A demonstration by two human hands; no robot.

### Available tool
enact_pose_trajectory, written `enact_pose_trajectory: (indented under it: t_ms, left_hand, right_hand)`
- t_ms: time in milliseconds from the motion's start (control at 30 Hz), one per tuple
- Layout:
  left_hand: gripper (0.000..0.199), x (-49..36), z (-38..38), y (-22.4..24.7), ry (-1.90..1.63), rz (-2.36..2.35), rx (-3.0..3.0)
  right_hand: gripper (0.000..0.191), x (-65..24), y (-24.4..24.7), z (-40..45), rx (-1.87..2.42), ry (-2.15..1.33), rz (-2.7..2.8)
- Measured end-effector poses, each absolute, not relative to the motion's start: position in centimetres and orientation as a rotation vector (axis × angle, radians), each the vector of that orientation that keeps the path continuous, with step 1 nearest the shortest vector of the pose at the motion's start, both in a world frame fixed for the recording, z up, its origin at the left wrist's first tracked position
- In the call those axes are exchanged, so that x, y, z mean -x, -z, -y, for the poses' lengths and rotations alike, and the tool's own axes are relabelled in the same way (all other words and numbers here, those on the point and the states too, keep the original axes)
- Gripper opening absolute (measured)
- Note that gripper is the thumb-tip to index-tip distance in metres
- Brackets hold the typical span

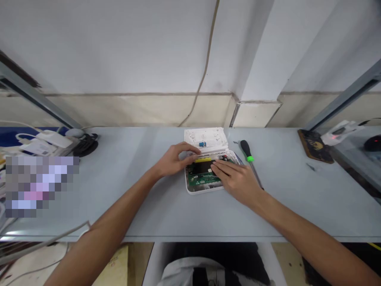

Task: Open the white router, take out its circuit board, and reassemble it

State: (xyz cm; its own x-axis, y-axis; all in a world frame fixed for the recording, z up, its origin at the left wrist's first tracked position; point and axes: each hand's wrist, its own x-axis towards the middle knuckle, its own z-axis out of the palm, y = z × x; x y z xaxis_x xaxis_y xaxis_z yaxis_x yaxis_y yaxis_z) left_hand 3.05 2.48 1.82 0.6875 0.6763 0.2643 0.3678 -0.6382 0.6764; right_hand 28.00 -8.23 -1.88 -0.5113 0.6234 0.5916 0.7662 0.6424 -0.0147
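Note:
A white plastic case [190, 192] lies opened on the table, its white perforated lid [208, 137] folded back at the far side. Inside the case sits a green circuit board [198, 180] with a black panel [198, 168] and a yellow strip [203, 159]. My left hand [174, 159] reaches the case's far left corner, thumb and index finger stretched apart beside the yellow strip. Fingers of my right hand [235, 176] lie flat over the right part of the black panel and hide it. A small blue part [202, 144] shows on the lid.
A screwdriver [247, 153] with a black and green handle lies right of the case. White chargers and cables [44, 143] crowd the left end. At the right stand a dark block [316, 146] and a white handheld device [339, 133] with a red light.

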Motion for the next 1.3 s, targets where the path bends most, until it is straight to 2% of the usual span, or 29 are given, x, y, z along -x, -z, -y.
enact_pose_trajectory:
  t_ms: [67, 167, 267, 533, 667, 733, 833, 1100, 1300]
  left_hand:
    - [0.04, -2.8, -2.1, -2.3, -0.578, -0.755, -2.365]
    - [0.08, -2.6, -1.6, -2.6, -0.429, -0.679, -2.443]
    - [0.096, -2.5, -1.3, -2.4, -0.361, -0.645, -2.503]
    - [0.094, -3.0, -0.8, -2.5, -0.354, -0.608, -2.554]
    - [0.092, -3.2, -0.5, -2.5, -0.338, -0.592, -2.605]
    - [0.092, -3.3, -0.3, -2.6, -0.31, -0.599, -2.612]
    - [0.096, -3.4, -0.2, -2.7, -0.273, -0.619, -2.607]
    - [0.095, -3.4, 0.0, -2.9, -0.284, -0.701, -2.622]
    - [0.093, -3.4, -0.2, -3.1, -0.271, -0.71, -2.698]
  right_hand:
    - [0.041, -27.7, 1.7, 8.1, 1.112, 0.393, 2.34]
    - [0.044, -27.5, 1.6, 7.9, 1.146, 0.385, 2.384]
    - [0.043, -27.9, 1.6, 7.7, 1.184, 0.198, 2.353]
    - [0.05, -30.4, -0.3, 7.8, 1.115, -0.409, 2.344]
    - [0.038, -32.0, -1.4, 7.4, 1.095, -0.631, 2.157]
    - [0.029, -32.8, -1.2, 6.8, 1.156, -0.55, 2.04]
    - [0.025, -33.7, -0.1, 5.8, 1.266, -0.373, 2.046]
    - [0.039, -33.4, 2.1, 4.5, 1.337, -0.296, 2.128]
    - [0.031, -33.0, 2.0, 4.4, 1.332, -0.174, 2.169]
